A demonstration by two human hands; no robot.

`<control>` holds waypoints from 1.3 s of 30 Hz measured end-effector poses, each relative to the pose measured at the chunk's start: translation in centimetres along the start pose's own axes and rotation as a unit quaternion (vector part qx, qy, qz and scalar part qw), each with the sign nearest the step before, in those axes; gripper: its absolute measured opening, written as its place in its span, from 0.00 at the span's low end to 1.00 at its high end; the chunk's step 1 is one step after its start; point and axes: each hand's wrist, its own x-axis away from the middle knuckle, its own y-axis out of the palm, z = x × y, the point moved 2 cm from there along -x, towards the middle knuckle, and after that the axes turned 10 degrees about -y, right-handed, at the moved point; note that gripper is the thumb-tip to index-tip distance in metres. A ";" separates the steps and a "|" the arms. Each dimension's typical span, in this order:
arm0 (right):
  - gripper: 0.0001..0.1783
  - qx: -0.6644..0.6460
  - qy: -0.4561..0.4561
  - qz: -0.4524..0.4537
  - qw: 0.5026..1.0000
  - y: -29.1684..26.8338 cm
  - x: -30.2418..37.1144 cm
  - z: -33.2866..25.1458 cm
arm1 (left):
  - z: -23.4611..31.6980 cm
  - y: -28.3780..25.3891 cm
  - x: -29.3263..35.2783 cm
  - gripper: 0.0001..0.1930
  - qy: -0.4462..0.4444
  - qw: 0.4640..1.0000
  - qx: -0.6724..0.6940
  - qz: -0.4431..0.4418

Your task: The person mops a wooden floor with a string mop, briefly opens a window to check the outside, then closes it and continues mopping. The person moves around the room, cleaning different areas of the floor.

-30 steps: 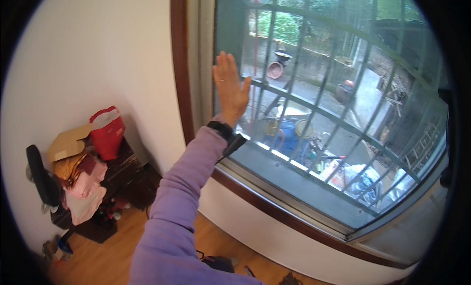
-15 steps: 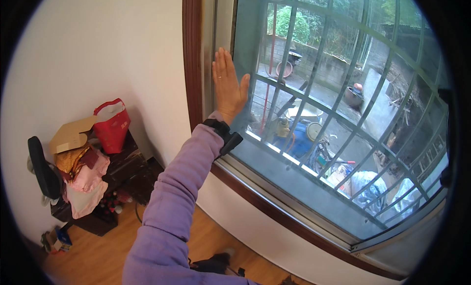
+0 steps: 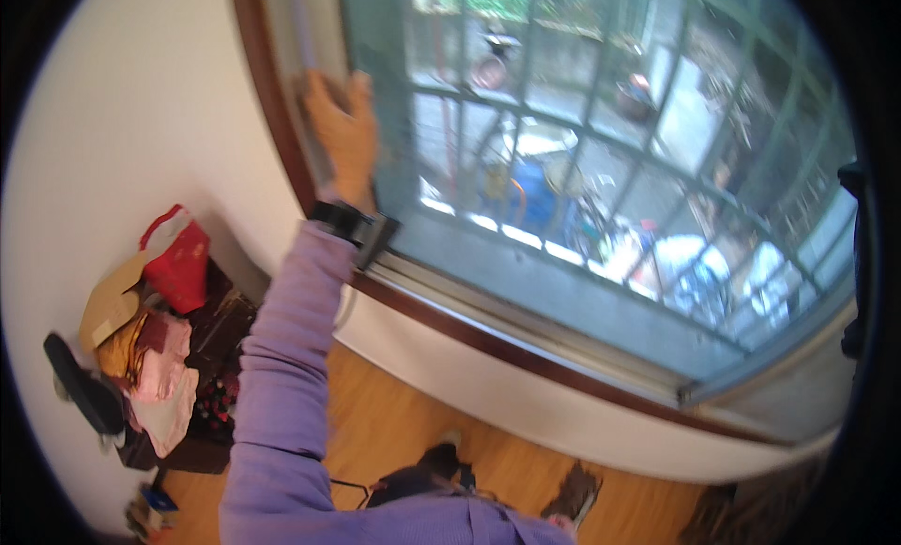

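Plainly, left grip (image 3: 347, 142) wide, pale window frame (image 3: 305, 34) just behind, contact unclear; right grip (image 3: 562, 523) barely showing, cannot tell.

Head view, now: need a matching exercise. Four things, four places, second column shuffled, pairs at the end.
Things
1. Bare left hand
2. Black band
3. Red open-topped bag
4. Rounded blue container

Places
A. Outdoors, beyond the wide barred window
B. Beside the bent tan cardboard, against the pale wall side of the room
C. At the window's left edge
D. Around the wrist, by the cuff of the long purple sleeve

Pairs: 1-C; 2-D; 3-B; 4-A
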 end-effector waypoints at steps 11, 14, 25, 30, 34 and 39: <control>0.15 0.033 0.065 0.005 0.997 -8.0 -4.7 3.8 | 2.9 -0.4 3.3 0.32 0.038 0.989 0.129 -0.053; 0.16 0.023 0.069 0.015 0.997 -10.7 -7.1 4.2 | 6.7 1.3 7.4 0.32 0.053 0.975 0.187 -0.106; 0.14 0.060 0.028 0.096 0.993 -3.0 -0.8 -0.1 | 14.9 6.7 21.6 0.22 -0.135 0.792 0.385 -0.453; 0.14 0.071 0.011 0.129 0.989 2.1 1.6 -2.5 | 19.1 9.1 26.2 0.21 -0.125 0.796 0.394 -0.442; 0.13 0.082 0.011 0.144 0.986 4.3 1.7 -3.9 | 21.5 10.1 28.2 0.18 -0.118 0.779 0.413 -0.457; 0.13 0.091 0.014 0.149 0.984 6.3 1.0 -5.6 | 23.5 10.3 29.8 0.18 -0.122 0.708 0.455 -0.526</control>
